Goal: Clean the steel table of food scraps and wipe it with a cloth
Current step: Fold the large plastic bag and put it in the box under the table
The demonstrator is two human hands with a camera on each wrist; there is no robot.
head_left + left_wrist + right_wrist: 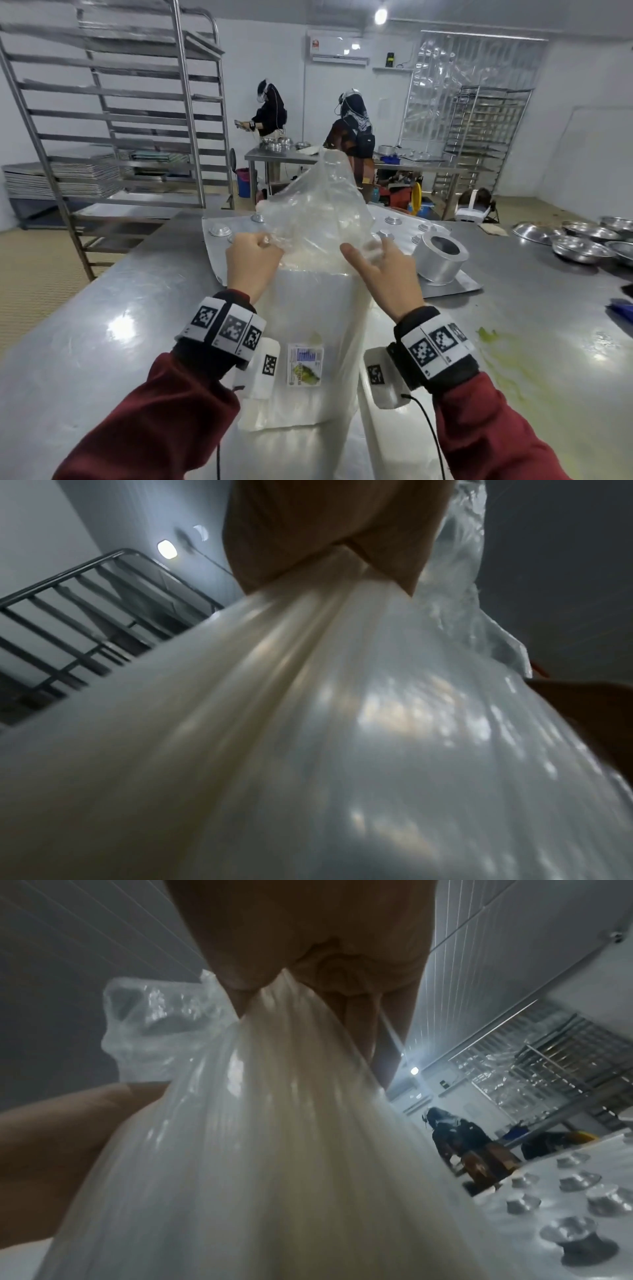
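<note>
A large clear plastic bag [317,301] full of a white mass stands on the steel table [102,329], a small printed label [305,365] on its near side. My left hand [253,255] grips the bunched bag top on the left. My right hand [376,260] pinches the same top on the right. Loose plastic [318,202] rises above both hands. In the left wrist view my left hand [329,545] clamps the gathered plastic [308,696]. In the right wrist view the fingers [329,969] squeeze the pleated bag neck [274,1096]. A green smear [496,356] marks the table to the right.
Behind the bag lies a metal tray [455,286] with small moulds and a round tin [440,255]. Steel bowls [582,248] sit at the far right, something blue [621,308] at the right edge. A tall tray rack [113,113] stands left. Two people [352,137] work at a far table.
</note>
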